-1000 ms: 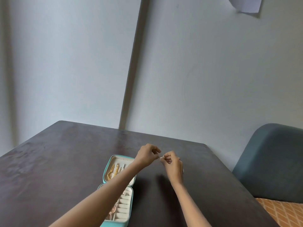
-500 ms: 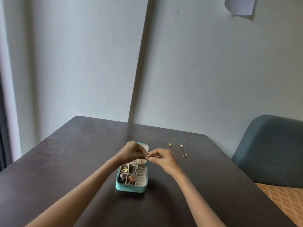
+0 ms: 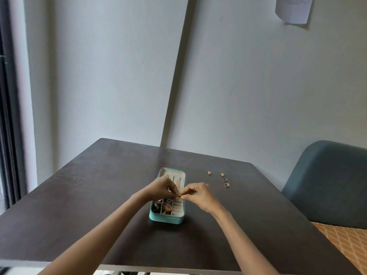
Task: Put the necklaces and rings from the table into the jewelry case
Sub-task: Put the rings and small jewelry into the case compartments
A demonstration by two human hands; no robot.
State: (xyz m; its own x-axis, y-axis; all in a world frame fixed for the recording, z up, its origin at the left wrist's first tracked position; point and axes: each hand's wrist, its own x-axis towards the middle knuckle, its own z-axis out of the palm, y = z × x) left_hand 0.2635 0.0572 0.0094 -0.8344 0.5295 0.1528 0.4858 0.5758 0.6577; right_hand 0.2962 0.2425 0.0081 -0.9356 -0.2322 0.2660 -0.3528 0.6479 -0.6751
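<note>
A teal jewelry case (image 3: 166,218) lies open in the middle of the dark table (image 3: 79,195), its lid flat at the far end with gold chains inside. Its near half has compartments holding small jewelry and a row of ring slots. My left hand (image 3: 161,188) and my right hand (image 3: 195,193) meet just above the case, both pinching one small gold piece (image 3: 179,195) between fingertips; what it is stays too small to tell. Several rings (image 3: 224,180) lie on the table to the right of the case.
A grey-blue chair back (image 3: 327,181) stands at the table's right edge, over an orange patterned surface (image 3: 345,239). The wall runs close behind the table. A paper (image 3: 293,8) hangs high on the wall. A dark window frame (image 3: 8,116) is at far left.
The view pulled back and the case now appears farther off. Both hands came over the case, still pinching the small piece together. The rings to the right came into sight.
</note>
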